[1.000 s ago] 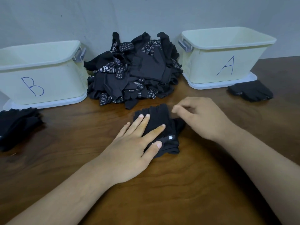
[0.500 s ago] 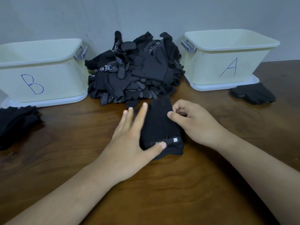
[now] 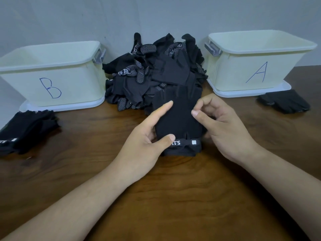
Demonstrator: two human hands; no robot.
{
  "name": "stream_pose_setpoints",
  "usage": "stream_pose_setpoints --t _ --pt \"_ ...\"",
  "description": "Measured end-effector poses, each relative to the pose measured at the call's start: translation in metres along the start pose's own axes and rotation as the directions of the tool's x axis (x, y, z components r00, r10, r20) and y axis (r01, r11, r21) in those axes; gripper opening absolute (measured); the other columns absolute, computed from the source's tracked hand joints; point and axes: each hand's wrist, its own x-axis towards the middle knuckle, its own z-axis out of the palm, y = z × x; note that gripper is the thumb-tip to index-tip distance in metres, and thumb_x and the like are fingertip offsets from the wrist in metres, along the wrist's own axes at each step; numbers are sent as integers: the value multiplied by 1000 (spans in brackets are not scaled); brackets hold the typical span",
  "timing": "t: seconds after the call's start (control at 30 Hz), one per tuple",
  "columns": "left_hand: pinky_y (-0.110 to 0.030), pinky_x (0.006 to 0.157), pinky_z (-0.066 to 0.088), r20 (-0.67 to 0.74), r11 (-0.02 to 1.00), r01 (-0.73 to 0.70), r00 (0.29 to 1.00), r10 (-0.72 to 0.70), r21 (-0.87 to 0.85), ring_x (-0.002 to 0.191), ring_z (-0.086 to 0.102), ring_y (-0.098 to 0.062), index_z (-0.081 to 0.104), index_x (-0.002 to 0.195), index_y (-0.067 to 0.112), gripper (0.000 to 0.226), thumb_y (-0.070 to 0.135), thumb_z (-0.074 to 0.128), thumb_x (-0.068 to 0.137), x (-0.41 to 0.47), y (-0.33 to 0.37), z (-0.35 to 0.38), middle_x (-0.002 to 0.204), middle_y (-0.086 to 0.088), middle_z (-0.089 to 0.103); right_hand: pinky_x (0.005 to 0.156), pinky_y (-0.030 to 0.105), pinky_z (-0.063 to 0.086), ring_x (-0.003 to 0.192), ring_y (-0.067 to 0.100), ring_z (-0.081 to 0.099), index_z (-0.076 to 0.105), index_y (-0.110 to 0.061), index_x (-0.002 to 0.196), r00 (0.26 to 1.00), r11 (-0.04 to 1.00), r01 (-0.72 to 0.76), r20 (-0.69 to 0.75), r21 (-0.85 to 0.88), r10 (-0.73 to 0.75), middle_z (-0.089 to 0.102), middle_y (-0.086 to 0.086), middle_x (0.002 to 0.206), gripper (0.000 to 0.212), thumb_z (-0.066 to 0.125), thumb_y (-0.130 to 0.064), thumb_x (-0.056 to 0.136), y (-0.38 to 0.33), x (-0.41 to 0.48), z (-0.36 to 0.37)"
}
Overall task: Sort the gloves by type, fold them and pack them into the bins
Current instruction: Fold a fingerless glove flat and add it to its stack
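Note:
A black knit glove [image 3: 180, 122] with a white "5.11" strap at its cuff lies in front of me between both hands. My left hand [image 3: 144, 145] grips its left edge, thumb on the cuff strap and index finger stretched along the top. My right hand [image 3: 225, 129] holds the right edge with curled fingers, thumb on the fabric. Behind it a pile of black gloves [image 3: 156, 75], some with white dots, lies against the wall. Cream bin B [image 3: 73, 84] stands at the left and cream bin A [image 3: 231, 75] at the right; their insides are hidden.
A stack of folded black gloves [image 3: 26, 129] lies in front of bin B at the left table edge. Another small black stack [image 3: 284, 101] lies in front of bin A. The brown wooden table [image 3: 173, 197] runs toward me; a grey wall stands behind the bins.
My left hand went from pressing flat on the glove to gripping its left edge with the thumb on the cuff. My right hand shifted to the right edge. The glove now lies straight.

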Motion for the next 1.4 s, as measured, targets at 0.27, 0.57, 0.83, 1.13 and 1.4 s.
stream_pose_setpoints --t 0.27,0.57,0.83,1.13,1.4 --pt "-24 123 34 18 999 -21 1000 22 -34 150 39 1 29 166 32 90 -20 56 98 0 6 -14 162 23 45 87 13 55 121 -3 66 63 -24 144 990 999 26 141 -47 -19 70 -27 128 67 83 0 84 -10 -8 10" --pt "-12 118 32 14 999 -33 999 34 -20 151 31 9 29 166 33 93 -19 60 96 -5 20 -70 165 27 36 103 28 57 130 12 67 66 -21 142 991 992 -38 129 120 22 71 -11 137 75 80 17 79 -25 14 63" --pt "-25 124 34 -147 1000 10 989 -7 22 149 39 5 37 162 33 89 -20 59 94 -45 26 -182 159 28 47 110 45 55 125 20 71 60 -27 149 961 978 -122 265 170 74 72 -5 137 73 81 7 87 -34 48 176" --pt "-43 107 50 -386 980 139 904 -185 -144 126 68 -22 61 146 28 71 -17 45 93 -76 24 -301 140 5 70 76 28 63 98 9 78 64 -19 146 948 946 -231 271 227 167 74 -11 111 56 73 5 96 -41 88 320" --pt "-47 97 61 -678 926 126 647 -349 -357 107 77 -26 73 122 20 49 -5 48 87 -77 1 -328 120 0 78 74 29 65 101 14 71 60 -17 149 951 960 -243 231 137 208 58 3 131 58 72 4 96 -34 114 389"
